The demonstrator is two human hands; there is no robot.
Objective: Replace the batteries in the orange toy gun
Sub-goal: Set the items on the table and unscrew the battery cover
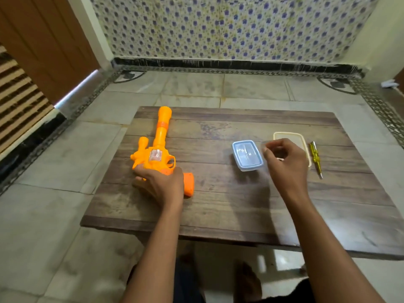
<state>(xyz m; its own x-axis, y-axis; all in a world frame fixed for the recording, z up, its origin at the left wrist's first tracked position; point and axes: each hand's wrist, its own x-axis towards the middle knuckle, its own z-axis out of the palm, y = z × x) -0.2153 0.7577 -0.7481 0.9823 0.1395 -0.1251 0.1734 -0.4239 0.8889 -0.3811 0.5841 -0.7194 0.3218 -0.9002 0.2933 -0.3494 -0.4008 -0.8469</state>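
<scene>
The orange toy gun was lying at the table's left, pinned steady by the left hand curled over its grip. The right hand was hovering curled between the blue container and the screwdriver (contents cannot be told).

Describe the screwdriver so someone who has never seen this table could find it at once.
Start at the dark wooden table and go to its right side, past the right hand. Beyond the cream-rimmed container lies the screwdriver, its tip toward the near edge. It is the only thin, stick-like thing there, with a clear yellow handle.
</scene>
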